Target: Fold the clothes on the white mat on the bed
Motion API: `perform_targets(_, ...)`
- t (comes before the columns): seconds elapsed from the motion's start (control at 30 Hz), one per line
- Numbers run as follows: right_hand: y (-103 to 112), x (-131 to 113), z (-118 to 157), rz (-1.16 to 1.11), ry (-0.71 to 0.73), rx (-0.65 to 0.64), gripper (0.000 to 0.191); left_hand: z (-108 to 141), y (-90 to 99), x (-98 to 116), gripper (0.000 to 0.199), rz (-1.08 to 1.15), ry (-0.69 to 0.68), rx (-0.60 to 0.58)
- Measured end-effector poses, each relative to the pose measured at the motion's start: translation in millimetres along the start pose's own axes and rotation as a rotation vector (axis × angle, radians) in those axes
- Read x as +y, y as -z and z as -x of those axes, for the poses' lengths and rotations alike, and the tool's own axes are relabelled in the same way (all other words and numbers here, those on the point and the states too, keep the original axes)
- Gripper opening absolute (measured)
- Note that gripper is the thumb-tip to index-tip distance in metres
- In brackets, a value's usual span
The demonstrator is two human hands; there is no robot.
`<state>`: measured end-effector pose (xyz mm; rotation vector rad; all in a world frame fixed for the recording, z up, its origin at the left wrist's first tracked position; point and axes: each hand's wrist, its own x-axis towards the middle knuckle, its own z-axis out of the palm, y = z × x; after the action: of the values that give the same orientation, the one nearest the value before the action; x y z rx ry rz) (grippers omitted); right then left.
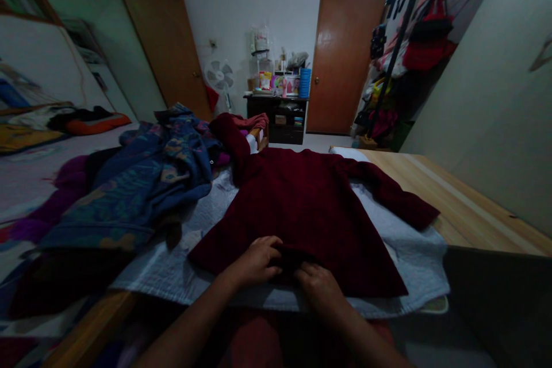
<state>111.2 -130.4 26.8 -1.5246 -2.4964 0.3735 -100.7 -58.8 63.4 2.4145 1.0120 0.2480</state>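
Note:
A dark red long-sleeved top [302, 201] lies spread on a pale cloth [194, 244], its hem towards me. One sleeve reaches out to the right; the other is bent up to the far left. At the middle of the hem my left hand [259, 261] is closed on the fabric, fingers over the edge. Just right of it my right hand [317, 284] grips the same hem, its fingertips partly hidden in the cloth. Between the two hands the hem is lifted and shows a dark fold.
A heap of clothes with a blue patterned garment [150, 178] lies left of the top. A wooden board [466, 195] extends along the right side. Farther back stand a dark cabinet [276, 121] with packages on it, a white fan [221, 76] and a brown door [340, 57].

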Motion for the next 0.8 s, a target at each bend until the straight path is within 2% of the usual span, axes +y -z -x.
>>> perform_targets(0.13, 2, 0, 9, 0.021, 0.059, 0.004, 0.024, -2, -8.5, -4, 0.023, -0.036, 0.003, 0.079)
perform_targets(0.3, 1, 1, 13, 0.067, 0.087, 0.01, 0.016, -11, 0.8, -3, 0.019, -0.002, 0.042, 0.144)
perform_targets(0.43, 5, 0, 12, 0.032, 0.083, 0.004, 0.018, -8, 1.4, 5, 0.021, -0.008, -0.053, 0.217)
perform_targets(0.53, 16, -3, 16, -0.091, 0.049, -0.027, 0.02, 2, -9.5, 14, 0.022, -0.044, -0.129, 0.116)
perform_targets(0.63, 37, -3, 22, -0.316, 0.025, -0.034, 0.018, 11, -17.9, 22, 0.023, -0.039, -0.13, 0.022)
perform_targets(0.73, 64, 4, 22, -0.529, -0.03, 0.02, 0.015, 11, -14.2, 24, 0.022, 0.049, -0.128, -0.032)
perform_targets(0.8, 78, 16, 14, -0.611, -0.092, 0.091, 0.019, 0, -6.9, 23, 0.03, 0.097, -0.109, -0.056)
